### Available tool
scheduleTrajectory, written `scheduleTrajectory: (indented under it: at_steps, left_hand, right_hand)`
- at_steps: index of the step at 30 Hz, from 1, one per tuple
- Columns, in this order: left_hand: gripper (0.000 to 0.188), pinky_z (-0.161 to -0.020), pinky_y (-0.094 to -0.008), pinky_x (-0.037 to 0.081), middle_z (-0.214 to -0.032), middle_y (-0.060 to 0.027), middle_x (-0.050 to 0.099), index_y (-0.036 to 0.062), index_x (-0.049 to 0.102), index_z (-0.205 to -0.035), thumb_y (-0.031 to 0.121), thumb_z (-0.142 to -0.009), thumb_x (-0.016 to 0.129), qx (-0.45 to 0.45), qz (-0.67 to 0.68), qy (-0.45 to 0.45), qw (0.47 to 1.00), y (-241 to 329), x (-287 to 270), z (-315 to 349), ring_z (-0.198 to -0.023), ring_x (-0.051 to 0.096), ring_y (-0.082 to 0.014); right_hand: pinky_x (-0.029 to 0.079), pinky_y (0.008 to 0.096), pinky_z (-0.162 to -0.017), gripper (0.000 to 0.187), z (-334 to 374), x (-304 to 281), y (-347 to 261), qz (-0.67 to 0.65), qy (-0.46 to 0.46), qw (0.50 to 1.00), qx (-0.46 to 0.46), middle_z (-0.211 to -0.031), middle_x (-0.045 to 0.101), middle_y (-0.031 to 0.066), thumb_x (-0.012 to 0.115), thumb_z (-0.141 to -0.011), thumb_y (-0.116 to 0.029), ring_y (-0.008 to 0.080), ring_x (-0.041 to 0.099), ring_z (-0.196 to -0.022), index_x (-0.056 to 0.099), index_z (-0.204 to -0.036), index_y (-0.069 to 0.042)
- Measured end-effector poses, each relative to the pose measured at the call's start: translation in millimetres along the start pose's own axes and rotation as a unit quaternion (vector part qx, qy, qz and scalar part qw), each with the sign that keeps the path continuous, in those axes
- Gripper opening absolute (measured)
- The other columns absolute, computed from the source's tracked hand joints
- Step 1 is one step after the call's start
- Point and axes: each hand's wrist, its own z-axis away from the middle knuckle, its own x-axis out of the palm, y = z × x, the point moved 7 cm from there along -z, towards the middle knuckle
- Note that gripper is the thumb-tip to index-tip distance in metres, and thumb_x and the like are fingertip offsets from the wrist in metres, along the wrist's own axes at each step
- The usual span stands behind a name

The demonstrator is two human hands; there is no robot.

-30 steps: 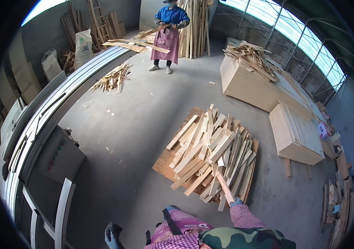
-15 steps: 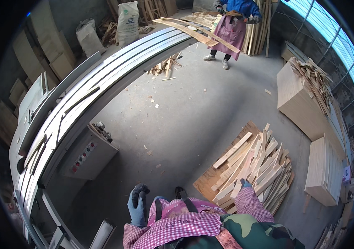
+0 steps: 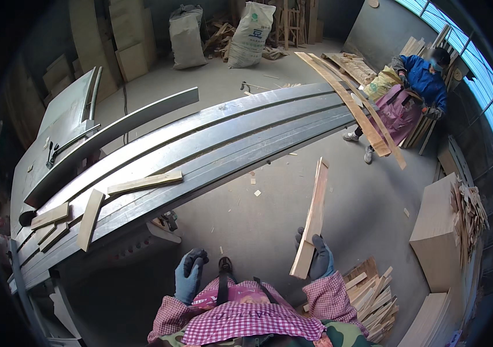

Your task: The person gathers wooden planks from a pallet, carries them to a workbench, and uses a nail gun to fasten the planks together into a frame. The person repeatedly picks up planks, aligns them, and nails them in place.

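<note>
My right hand [image 3: 322, 261], in a blue and dark grey work glove, is closed round the lower part of a long wooden strip [image 3: 314, 217]. The strip points up and away from me, clear of the floor; a line along it could be a second piece, I cannot tell. In a matching glove, my left hand [image 3: 189, 276] hangs in front of my body, fingers loosely curled, nothing visible in it. Ahead and left stands a long metal machine table [image 3: 229, 124]. On its near left part lie several short wood pieces [image 3: 90, 220].
Beside my right arm, wood strips [image 3: 373, 301] lie heaped on the floor. A co-worker [image 3: 417, 87] in blue stands at the table's far end, where long thin boards [image 3: 353, 110] overhang the edge. Stacked panels [image 3: 440, 231] stand at right. Two sacks [image 3: 252, 34] stand at the back.
My right hand has come up from the floor heap with a wooden strip in it. The view has turned, showing more of the machine table. My left hand remains in front of me.
</note>
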Motion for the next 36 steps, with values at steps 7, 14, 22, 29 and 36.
scheduleTrajectory:
  at_steps: [7,14,22,29,36]
  left_hand:
    - [0.027,-0.085,-0.0280,0.046,-0.105,-0.0107,0.061,-0.0038,0.054,-0.115,0.007,-0.090,0.054,-0.016,-0.022,-0.022,0.999,19.2,19.2,-121.3,-0.095,0.059,-0.0163]
    - [0.027,-0.083,-0.0309,0.048,-0.103,-0.0109,0.061,-0.0020,0.055,-0.114,0.011,-0.091,0.054,-0.017,0.000,0.148,0.989,4.9,-5.3,-214.2,-0.091,0.059,-0.0186]
    - [0.030,-0.086,-0.0343,0.049,-0.107,-0.0154,0.060,-0.0058,0.052,-0.115,0.012,-0.091,0.053,-0.055,0.005,0.146,0.988,31.9,41.9,-288.2,-0.096,0.061,-0.0234]
    - [0.031,-0.087,-0.0347,0.046,-0.108,-0.0135,0.060,-0.0030,0.053,-0.116,0.018,-0.093,0.051,-0.058,-0.067,0.121,0.989,46.5,9.2,-321.7,-0.094,0.060,-0.0218]
    - [0.031,-0.093,-0.0355,0.043,-0.113,-0.0160,0.059,-0.0022,0.049,-0.123,0.013,-0.097,0.039,-0.042,-0.110,-0.134,0.984,43.8,78.4,-336.5,-0.103,0.057,-0.0245]
  right_hand:
    - [0.052,0.0272,-0.075,0.052,-117.9,87.1,-45.4,0.071,-0.002,0.997,-0.001,-0.113,0.057,0.0131,0.057,-0.088,-0.027,0.0189,0.060,-0.094,0.039,-0.129,-0.002]
    - [0.051,0.0279,-0.068,0.045,-340.7,189.2,-94.9,0.159,-0.055,0.985,-0.033,-0.104,0.061,0.0117,0.057,-0.088,-0.029,0.0179,0.062,-0.086,0.048,-0.121,0.001]
    - [0.056,0.0307,-0.069,0.050,-620.9,214.8,-224.5,0.159,0.218,0.962,-0.043,-0.106,0.061,0.0157,0.063,-0.085,-0.033,0.0247,0.064,-0.086,0.050,-0.120,0.000]
    - [0.054,0.0228,-0.060,0.046,-475.4,157.8,-109.2,0.196,0.161,0.964,-0.083,-0.107,0.060,0.0142,0.055,-0.091,-0.018,0.0174,0.063,-0.079,0.038,-0.131,-0.003]
    - [0.050,0.0242,-0.063,0.033,-191.3,36.0,-17.4,0.144,0.302,0.942,-0.004,-0.098,0.062,0.0091,0.050,-0.093,-0.012,0.0141,0.061,-0.076,0.045,-0.126,-0.006]
